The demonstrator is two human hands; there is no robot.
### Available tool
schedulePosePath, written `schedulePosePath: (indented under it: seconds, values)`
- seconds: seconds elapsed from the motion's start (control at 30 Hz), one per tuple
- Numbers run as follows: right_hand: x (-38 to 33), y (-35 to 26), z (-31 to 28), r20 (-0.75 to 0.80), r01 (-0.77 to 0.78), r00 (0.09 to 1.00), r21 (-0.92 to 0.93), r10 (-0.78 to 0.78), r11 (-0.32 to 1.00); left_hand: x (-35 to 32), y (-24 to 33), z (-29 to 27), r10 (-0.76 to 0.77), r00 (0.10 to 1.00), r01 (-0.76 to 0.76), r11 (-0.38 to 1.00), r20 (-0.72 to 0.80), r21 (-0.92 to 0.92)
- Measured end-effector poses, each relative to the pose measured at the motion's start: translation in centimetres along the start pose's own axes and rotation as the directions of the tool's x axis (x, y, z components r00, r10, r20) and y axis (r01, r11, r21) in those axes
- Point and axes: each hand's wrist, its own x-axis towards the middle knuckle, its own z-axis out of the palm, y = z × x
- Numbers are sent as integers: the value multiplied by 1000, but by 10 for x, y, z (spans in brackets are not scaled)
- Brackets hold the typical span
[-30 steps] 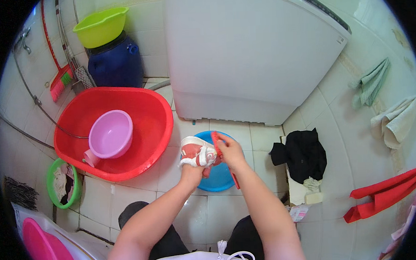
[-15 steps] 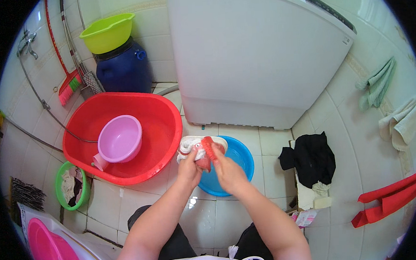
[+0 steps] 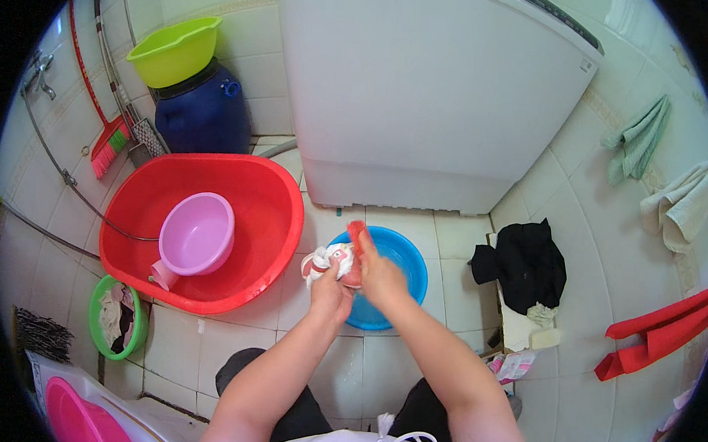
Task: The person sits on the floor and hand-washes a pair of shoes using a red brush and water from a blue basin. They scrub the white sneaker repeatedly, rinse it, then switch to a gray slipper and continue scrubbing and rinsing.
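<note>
My left hand (image 3: 330, 296) is closed round a white shoe (image 3: 316, 268) with red patches. Its outline is partly hidden by my fingers. In my right hand (image 3: 383, 278) is a red scrubbing brush (image 3: 358, 233), tilted upright against the shoe's right side; its bristles cannot be made out. Both hands are over the left edge of a blue basin (image 3: 416, 277) on the floor. The basin seems to hold water.
A big red tub (image 3: 284, 248) at the left holds a pink-purple bowl (image 3: 196, 228). Nearby stands a green basket (image 3: 140, 329) of clothes. A white appliance (image 3: 435, 99) rises beyond the basin. Black clothing (image 3: 534, 268) lies on a low stand at the right.
The shoe has turned in my left hand, so its pale sole no longer shows on the right. The brush has gone from lying across the shoe to standing more upright at its side.
</note>
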Motion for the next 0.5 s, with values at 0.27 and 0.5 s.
schedulePosePath:
  seconds: [0.27, 0.5]
  values:
    - [-3, -1, -2, 20, -31, 999, 74, 30, 997, -1, 7, 6, -20, 1000, 20, 999, -5, -46]
    - [-6, 4, 6, -76, -99, 991, 106, 107, 990, -3, 7, 4, -103, 994, 102, 994, -27, -38]
